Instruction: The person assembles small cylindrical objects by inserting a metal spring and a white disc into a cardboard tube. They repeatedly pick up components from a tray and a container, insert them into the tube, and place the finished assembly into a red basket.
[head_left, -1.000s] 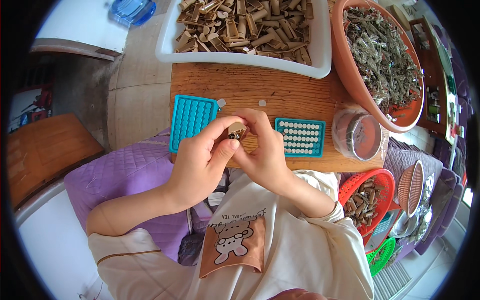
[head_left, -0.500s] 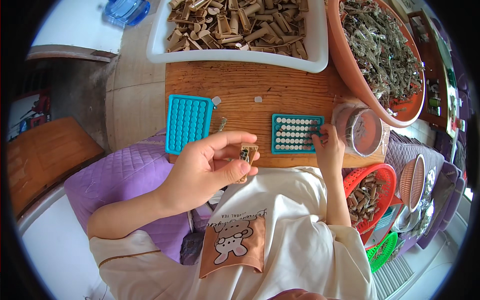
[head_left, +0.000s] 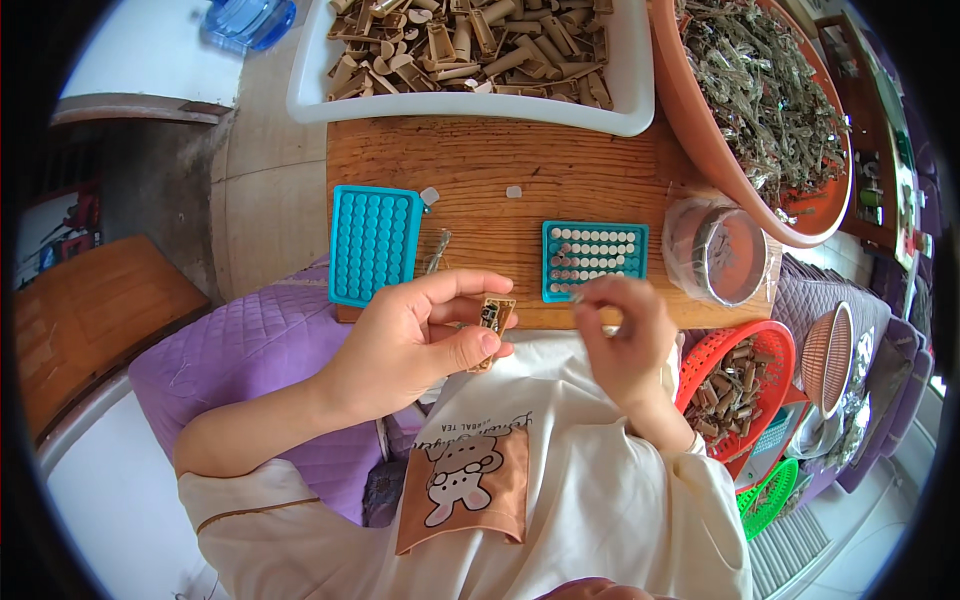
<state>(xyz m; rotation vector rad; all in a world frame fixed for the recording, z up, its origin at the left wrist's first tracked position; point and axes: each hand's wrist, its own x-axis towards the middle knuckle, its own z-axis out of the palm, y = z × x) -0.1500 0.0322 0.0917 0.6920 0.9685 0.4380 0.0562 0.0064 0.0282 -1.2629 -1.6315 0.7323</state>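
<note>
My left hand (head_left: 400,335) is closed around a small tan plastic casing (head_left: 492,325), its open side showing with dark and metallic parts inside. My right hand (head_left: 632,345) is pinched, slightly blurred, just right of the casing; a small pale disc (head_left: 577,297) shows at its fingertips. Beyond that hand lies a teal tray (head_left: 547,285) with rows of small round white discs, some pinkish, and gaps at the right ends of lower rows. To the left rests another teal tray (head_left: 375,245) with round pockets. A thin tangle of wire (head_left: 437,250) lies beside it.
A white bin (head_left: 480,112) of tan casings stands at the back. An orange basin (head_left: 690,110) heaped with wired parts is at right, above a plastic-lined round container (head_left: 730,262). A red basket (head_left: 780,350) with casings sits lower right. Two pale pieces (head_left: 514,192) lie on the wooden table (head_left: 470,150).
My right hand has moved from the right-hand tray toward the left and nearer me, with a small disc at its fingertips. My left hand keeps the casing, now tilted slightly more open to view.
</note>
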